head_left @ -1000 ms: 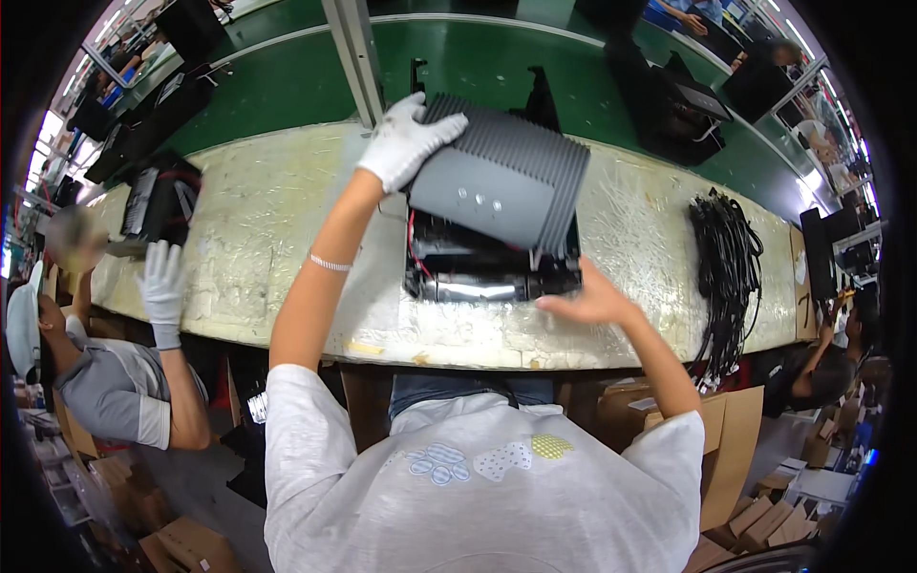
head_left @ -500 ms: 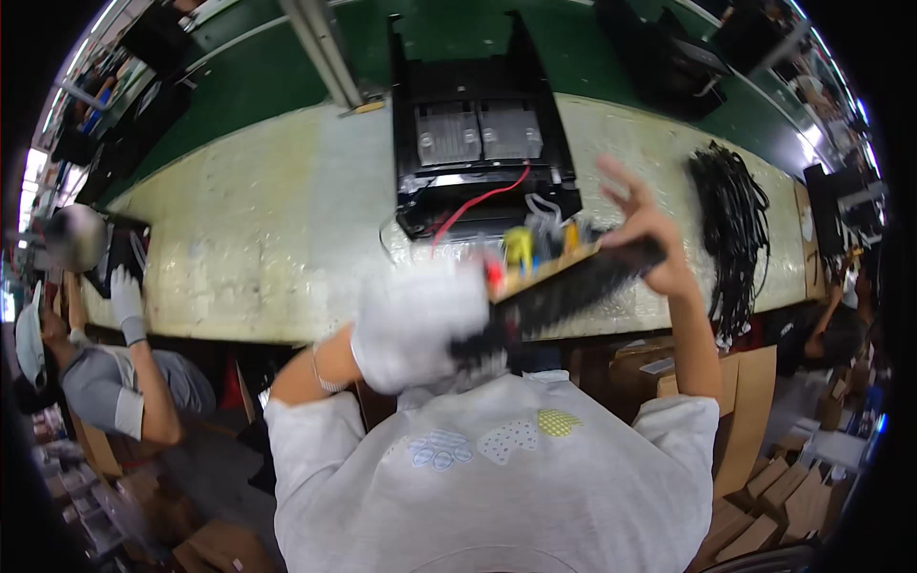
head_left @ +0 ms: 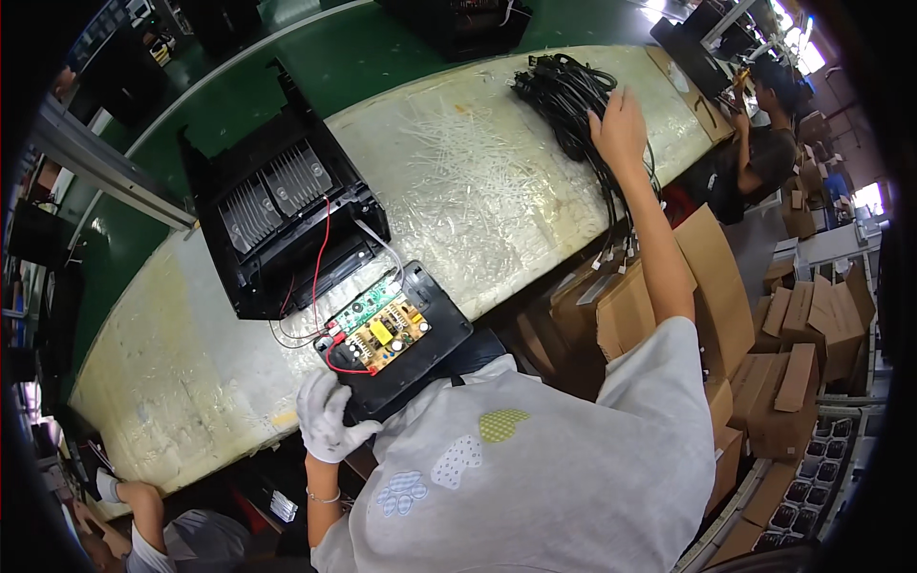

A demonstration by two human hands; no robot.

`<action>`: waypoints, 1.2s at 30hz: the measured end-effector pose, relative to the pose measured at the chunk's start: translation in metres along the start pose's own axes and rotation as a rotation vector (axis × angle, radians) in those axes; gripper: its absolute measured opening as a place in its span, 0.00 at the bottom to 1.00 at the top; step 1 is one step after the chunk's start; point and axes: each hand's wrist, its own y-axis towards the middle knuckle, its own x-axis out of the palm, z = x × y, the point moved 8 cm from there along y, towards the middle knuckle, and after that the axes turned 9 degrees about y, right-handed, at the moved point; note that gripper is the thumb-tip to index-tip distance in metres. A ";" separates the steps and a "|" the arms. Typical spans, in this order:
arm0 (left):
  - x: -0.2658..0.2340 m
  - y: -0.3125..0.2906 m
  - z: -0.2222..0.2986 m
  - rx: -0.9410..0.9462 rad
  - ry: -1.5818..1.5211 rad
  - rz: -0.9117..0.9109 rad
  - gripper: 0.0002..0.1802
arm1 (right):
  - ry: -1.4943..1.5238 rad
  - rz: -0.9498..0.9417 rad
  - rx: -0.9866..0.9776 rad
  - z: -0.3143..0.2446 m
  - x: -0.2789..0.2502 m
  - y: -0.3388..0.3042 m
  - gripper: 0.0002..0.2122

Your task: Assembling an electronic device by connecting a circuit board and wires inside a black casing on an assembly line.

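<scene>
In the head view I see the surface [head_left: 162,334] stretching well out left of the black housing [head_left: 253,277], giving room to move; its near edge passes beneath the black panel [head_left: 439,298], which overhangs it; my gloved left hand [head_left: 330,418] sits by the panel's near-left corner, fingers spread; my bare right hand [head_left: 621,138] is at the black cable bundle [head_left: 565,103], fingers parted, contact unclear to me; I count one housing, two finned metal blocks [head_left: 304,179] inside, one panel, one bundle.
</scene>
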 end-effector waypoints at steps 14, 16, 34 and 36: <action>-0.041 0.038 0.002 -0.025 -0.185 0.270 0.25 | 0.174 0.085 0.127 -0.040 -0.080 0.033 0.08; -0.048 0.063 0.004 -0.071 -0.380 0.269 0.24 | 0.256 0.240 -0.045 -0.079 -0.134 0.055 0.09; -0.137 0.247 -0.043 -0.219 -1.763 0.870 0.16 | 1.917 -1.516 0.010 -0.351 -0.070 -0.084 0.29; -0.139 0.245 -0.062 -0.253 -1.732 0.938 0.17 | 1.945 -1.431 -0.043 -0.355 -0.071 -0.086 0.25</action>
